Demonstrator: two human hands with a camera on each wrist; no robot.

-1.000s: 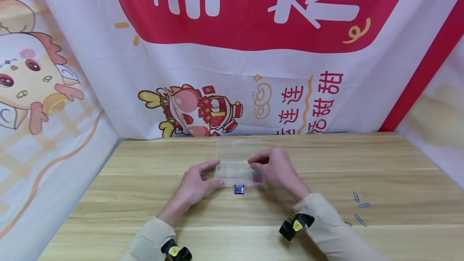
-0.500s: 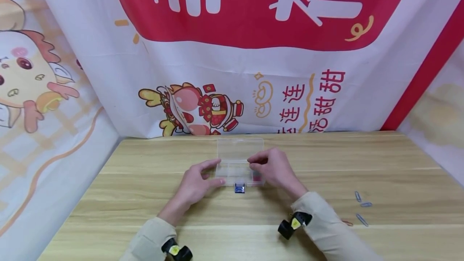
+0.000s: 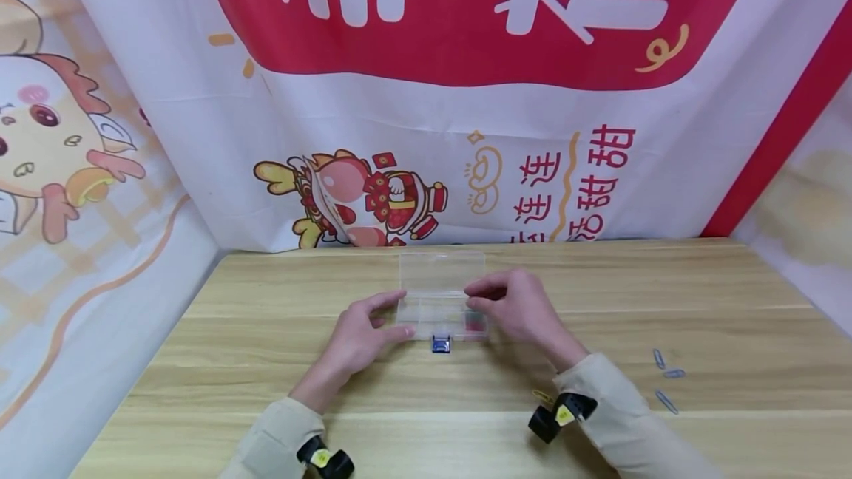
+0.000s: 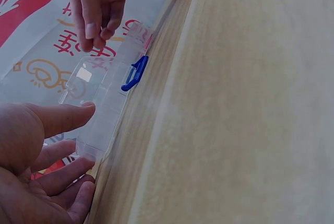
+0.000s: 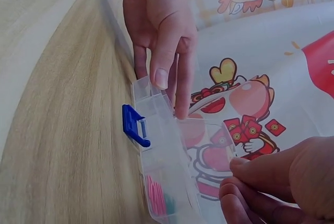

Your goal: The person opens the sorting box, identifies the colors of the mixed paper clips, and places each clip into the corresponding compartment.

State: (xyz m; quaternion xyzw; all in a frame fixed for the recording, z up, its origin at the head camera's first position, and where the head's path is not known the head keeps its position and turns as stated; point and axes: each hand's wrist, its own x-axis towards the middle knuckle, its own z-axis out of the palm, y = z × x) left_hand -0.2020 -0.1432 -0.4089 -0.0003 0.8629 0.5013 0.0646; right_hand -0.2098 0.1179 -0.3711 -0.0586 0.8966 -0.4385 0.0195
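Note:
A clear plastic compartment box [image 3: 433, 314] lies on the table, its transparent lid [image 3: 441, 272] raised at the back. The blue latch [image 3: 441, 344] hangs at its front. My left hand [image 3: 359, 335] holds the box's left end, thumb at the front corner and fingers at the back. Over the right end hovers my right hand [image 3: 522, 307]. In the right wrist view, its thumb and loosely bent fingers [image 5: 261, 174] are beside the lid with nothing visible between them. Pink strips [image 5: 155, 195] and green ones [image 5: 170, 204] lie in the right end compartment.
Several blue paper clips [image 3: 666, 401] lie on the wooden table [image 3: 745, 316] to the right. A yellow paper clip [image 3: 542, 395] lies beside the right wrist's camera [image 3: 546, 423]. Printed cloth [image 3: 373, 117] hangs behind the table's back edge.
My right hand has shifted slightly right, and the yellow sliver at its fingertips no longer shows. The right sleeve moved right, uncovering more of the yellow paper clip. My left hand stays put.

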